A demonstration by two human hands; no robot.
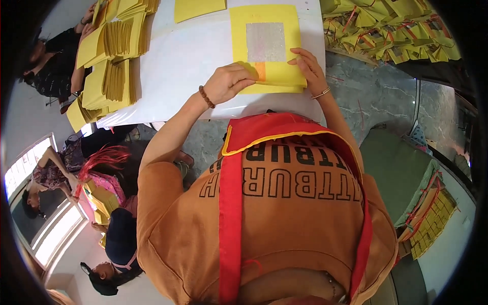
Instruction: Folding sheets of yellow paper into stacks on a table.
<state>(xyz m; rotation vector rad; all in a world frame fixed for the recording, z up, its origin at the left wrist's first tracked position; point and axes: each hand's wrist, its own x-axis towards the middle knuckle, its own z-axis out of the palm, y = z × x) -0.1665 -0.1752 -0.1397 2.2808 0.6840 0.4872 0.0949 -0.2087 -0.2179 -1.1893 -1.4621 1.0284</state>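
Note:
A yellow paper sheet (240, 46) with a silver square in its middle and an orange patch below that lies at the table's near edge. My left hand (229, 84), beaded bracelet on its wrist, is closed, pinching the sheet's near edge beside the orange patch. That edge is slightly raised, with another yellow layer (277, 89) showing beneath it. At the sheet's right side, my right hand (312, 73) has its bent fingertips over the border, gripping the near right corner; its thumb is partly hidden. A bangle circles the right wrist.
Stacks of folded yellow paper (118, 38) line the white-covered table's (175, 66) left side. Another yellow sheet (200, 9) lies at the far edge. Piled yellow paper pieces (391, 30) sit at the right, and a green-covered seat (389, 170) stands behind. Several people are at the left.

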